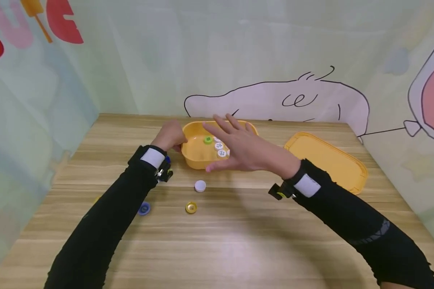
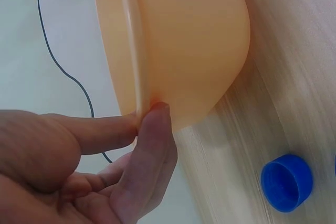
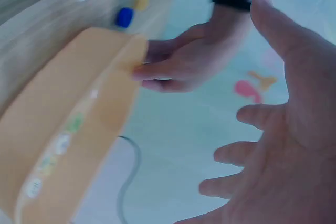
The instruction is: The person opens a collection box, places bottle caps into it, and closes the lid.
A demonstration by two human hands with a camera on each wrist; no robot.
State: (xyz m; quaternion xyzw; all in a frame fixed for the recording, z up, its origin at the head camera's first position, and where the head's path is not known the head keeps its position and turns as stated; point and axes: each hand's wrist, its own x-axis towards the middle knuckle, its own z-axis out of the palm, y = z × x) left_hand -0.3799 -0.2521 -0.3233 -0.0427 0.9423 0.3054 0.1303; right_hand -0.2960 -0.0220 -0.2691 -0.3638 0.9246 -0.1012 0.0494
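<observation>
An orange-yellow plastic box [image 1: 199, 163] stands at the back of the table, with white and green bottle caps [image 1: 207, 140] lying inside. My left hand [image 1: 169, 135] pinches the box's left rim between thumb and fingers, as the left wrist view shows closely [image 2: 139, 150]. Above the box's right part hovers my right hand [image 1: 240, 146], its fingers spread and nothing held. That hand hides part of the box and some of the caps. In the right wrist view the right hand [image 3: 283, 145] appears apart from the box [image 3: 105, 114].
An orange-yellow lid [image 1: 327, 160] lies on the table to the right. In front of the box are a white cap [image 1: 200, 186], a yellow cap [image 1: 191, 207] and a blue cap [image 1: 144, 208]. Another blue cap [image 2: 286, 183] lies near the left hand. A printed curtain [image 1: 148, 60] hangs behind the table.
</observation>
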